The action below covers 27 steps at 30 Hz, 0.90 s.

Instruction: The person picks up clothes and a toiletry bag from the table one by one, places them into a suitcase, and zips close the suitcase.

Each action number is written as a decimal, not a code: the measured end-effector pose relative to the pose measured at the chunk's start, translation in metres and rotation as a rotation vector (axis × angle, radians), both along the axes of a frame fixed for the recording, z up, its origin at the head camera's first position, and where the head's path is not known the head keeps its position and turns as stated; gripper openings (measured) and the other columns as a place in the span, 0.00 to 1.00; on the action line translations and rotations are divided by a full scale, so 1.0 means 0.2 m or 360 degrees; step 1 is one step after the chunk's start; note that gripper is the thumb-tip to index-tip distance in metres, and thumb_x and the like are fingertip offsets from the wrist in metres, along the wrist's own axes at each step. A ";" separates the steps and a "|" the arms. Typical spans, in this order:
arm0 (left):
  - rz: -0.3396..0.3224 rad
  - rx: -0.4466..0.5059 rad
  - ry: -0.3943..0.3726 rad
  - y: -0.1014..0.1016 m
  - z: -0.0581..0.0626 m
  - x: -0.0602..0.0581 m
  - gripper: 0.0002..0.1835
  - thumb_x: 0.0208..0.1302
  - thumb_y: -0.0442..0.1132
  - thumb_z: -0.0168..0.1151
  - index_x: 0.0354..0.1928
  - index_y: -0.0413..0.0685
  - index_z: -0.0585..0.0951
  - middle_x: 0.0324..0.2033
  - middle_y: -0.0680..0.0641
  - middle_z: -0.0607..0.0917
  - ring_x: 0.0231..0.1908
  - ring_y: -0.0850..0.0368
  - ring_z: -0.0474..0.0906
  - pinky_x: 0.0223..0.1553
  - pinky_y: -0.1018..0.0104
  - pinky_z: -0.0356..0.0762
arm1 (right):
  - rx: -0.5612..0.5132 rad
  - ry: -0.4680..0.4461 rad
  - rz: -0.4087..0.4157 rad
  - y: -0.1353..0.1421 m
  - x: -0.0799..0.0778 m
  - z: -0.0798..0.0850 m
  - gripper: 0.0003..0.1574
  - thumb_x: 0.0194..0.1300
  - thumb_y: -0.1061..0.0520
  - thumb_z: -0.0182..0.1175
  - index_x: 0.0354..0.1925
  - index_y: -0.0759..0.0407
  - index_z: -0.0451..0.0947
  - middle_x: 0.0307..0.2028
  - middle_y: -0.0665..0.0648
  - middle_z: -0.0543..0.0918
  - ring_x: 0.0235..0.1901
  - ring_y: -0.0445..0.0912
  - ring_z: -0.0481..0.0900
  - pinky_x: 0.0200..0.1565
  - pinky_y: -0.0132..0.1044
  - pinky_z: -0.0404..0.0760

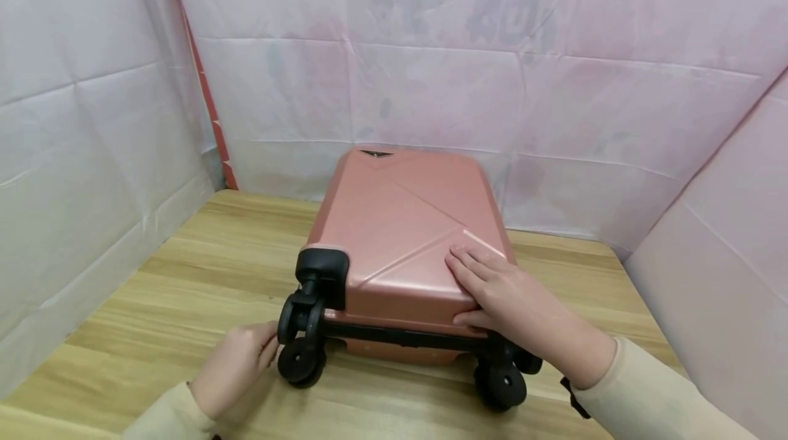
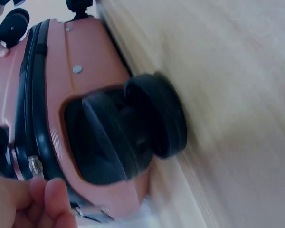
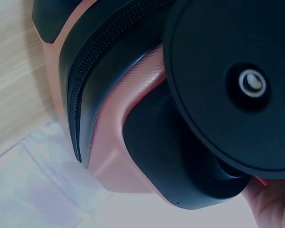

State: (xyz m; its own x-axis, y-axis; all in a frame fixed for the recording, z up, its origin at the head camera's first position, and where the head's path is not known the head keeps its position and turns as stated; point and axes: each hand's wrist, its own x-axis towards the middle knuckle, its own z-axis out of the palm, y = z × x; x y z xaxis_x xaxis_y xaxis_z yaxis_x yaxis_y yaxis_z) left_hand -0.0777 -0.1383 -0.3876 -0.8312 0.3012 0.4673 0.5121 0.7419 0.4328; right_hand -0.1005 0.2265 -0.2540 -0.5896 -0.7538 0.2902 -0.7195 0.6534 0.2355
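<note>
A pink hard-shell suitcase (image 1: pixel 400 200) lies flat on the wooden table, its wheeled end toward me. My right hand (image 1: pixel 507 293) rests on the near right part of the shell, fingers extended over the top and thumb at the edge. At the near left corner, my left hand (image 1: pixel 237 361) is beside the black double wheels (image 1: pixel 301 361). The left wrist view shows its thumb and finger pinching the pull of a metal zipper slider (image 2: pixel 35 165) on the black zipper band (image 2: pixel 32 104). Dark zipper teeth (image 3: pixel 78 78) curve round the corner in the right wrist view.
The wooden tabletop (image 1: pixel 203 276) extends on both sides of the suitcase. Pale printed sheets (image 1: pixel 431 98) hang behind it and at both sides. Another set of black wheels (image 1: pixel 501 382) juts out at the near right corner.
</note>
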 end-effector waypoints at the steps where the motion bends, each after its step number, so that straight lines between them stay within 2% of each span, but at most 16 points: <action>1: -0.0008 0.0009 -0.0071 0.00 0.01 -0.01 0.14 0.55 0.24 0.61 0.22 0.53 0.75 0.14 0.65 0.67 0.16 0.75 0.61 0.17 0.75 0.65 | -0.0008 0.0013 0.0013 0.00 0.00 0.00 0.48 0.47 0.43 0.71 0.58 0.70 0.70 0.56 0.68 0.74 0.59 0.60 0.67 0.54 0.49 0.71; 5: -0.0106 0.0027 -0.0269 -0.02 0.02 -0.05 0.16 0.61 0.27 0.57 0.20 0.53 0.73 0.12 0.65 0.65 0.15 0.74 0.61 0.16 0.75 0.64 | -0.0021 0.0059 0.0054 0.01 -0.01 -0.01 0.48 0.45 0.43 0.72 0.57 0.71 0.71 0.54 0.68 0.75 0.58 0.61 0.69 0.52 0.50 0.72; 7: -0.0151 -0.0005 -0.0279 -0.03 0.02 -0.06 0.15 0.61 0.28 0.56 0.20 0.53 0.73 0.12 0.65 0.66 0.15 0.74 0.61 0.17 0.75 0.65 | -0.0007 0.0074 0.0059 0.02 -0.01 -0.02 0.48 0.45 0.43 0.72 0.56 0.71 0.72 0.54 0.68 0.75 0.58 0.61 0.69 0.53 0.50 0.72; 11: -0.0149 -0.0166 -0.0140 -0.06 0.05 -0.09 0.06 0.60 0.32 0.60 0.28 0.50 0.81 0.20 0.62 0.77 0.20 0.73 0.68 0.21 0.73 0.70 | 0.0036 0.0155 0.0074 0.01 -0.01 -0.04 0.47 0.46 0.43 0.71 0.56 0.72 0.71 0.54 0.69 0.75 0.57 0.60 0.70 0.53 0.49 0.72; 13: -0.0120 -0.0258 -0.0062 -0.08 0.10 -0.13 0.02 0.60 0.36 0.62 0.33 0.48 0.83 0.25 0.58 0.82 0.22 0.70 0.72 0.23 0.70 0.73 | 0.0034 0.0202 0.0115 0.00 0.00 -0.06 0.47 0.46 0.43 0.71 0.56 0.72 0.71 0.54 0.69 0.74 0.56 0.60 0.70 0.53 0.49 0.72; 15: -0.0091 -0.0318 -0.0021 -0.10 0.15 -0.17 0.04 0.60 0.37 0.63 0.36 0.45 0.84 0.28 0.54 0.84 0.25 0.66 0.76 0.25 0.67 0.76 | 0.0015 0.0244 0.0149 -0.01 0.00 -0.07 0.48 0.45 0.43 0.71 0.57 0.72 0.70 0.55 0.69 0.74 0.55 0.60 0.71 0.52 0.48 0.73; 18: -0.0085 -0.0398 0.0104 -0.12 0.23 -0.25 0.10 0.58 0.35 0.65 0.42 0.41 0.82 0.34 0.47 0.85 0.30 0.56 0.81 0.29 0.60 0.79 | -0.0031 0.0277 0.0191 -0.02 0.01 -0.09 0.48 0.46 0.44 0.70 0.57 0.72 0.70 0.54 0.69 0.75 0.54 0.58 0.73 0.50 0.47 0.75; 20: -0.0108 -0.0448 0.0223 -0.12 0.26 -0.33 0.18 0.54 0.33 0.67 0.48 0.39 0.80 0.41 0.42 0.83 0.37 0.48 0.81 0.34 0.55 0.79 | -0.0041 0.0298 0.0190 -0.02 0.00 -0.10 0.46 0.46 0.45 0.70 0.57 0.72 0.70 0.53 0.69 0.75 0.53 0.57 0.74 0.49 0.46 0.75; 22: -0.0138 -0.0521 0.0352 -0.12 0.30 -0.42 0.29 0.49 0.32 0.71 0.56 0.38 0.74 0.48 0.36 0.78 0.44 0.41 0.78 0.41 0.49 0.77 | -0.0046 0.0309 0.0199 -0.02 0.00 -0.10 0.44 0.47 0.46 0.69 0.56 0.72 0.71 0.53 0.68 0.76 0.53 0.57 0.75 0.49 0.46 0.76; 24: -0.0172 -0.0606 0.0428 -0.11 0.34 -0.50 0.39 0.45 0.33 0.74 0.62 0.39 0.69 0.55 0.32 0.72 0.51 0.36 0.72 0.47 0.45 0.73 | -0.0047 0.0315 0.0207 -0.02 0.00 -0.10 0.43 0.47 0.47 0.69 0.56 0.71 0.72 0.52 0.68 0.77 0.52 0.57 0.75 0.48 0.45 0.76; 27: -0.0214 -0.0774 0.0438 -0.07 0.41 -0.62 0.50 0.43 0.36 0.76 0.69 0.42 0.59 0.63 0.30 0.62 0.59 0.35 0.64 0.54 0.42 0.66 | -0.0046 0.0320 0.0215 -0.01 0.00 -0.10 0.43 0.46 0.47 0.70 0.55 0.70 0.72 0.52 0.67 0.77 0.52 0.57 0.76 0.47 0.45 0.77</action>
State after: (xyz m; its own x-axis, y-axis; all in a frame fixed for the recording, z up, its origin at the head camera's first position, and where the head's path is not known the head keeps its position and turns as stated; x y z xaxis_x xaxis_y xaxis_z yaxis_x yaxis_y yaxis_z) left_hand -0.2026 -0.1531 -0.3065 -0.6381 0.6301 0.4426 0.6611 0.7430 -0.1046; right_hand -0.1012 0.2242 -0.2736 -0.4121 -0.8118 0.4138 -0.7415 0.5627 0.3654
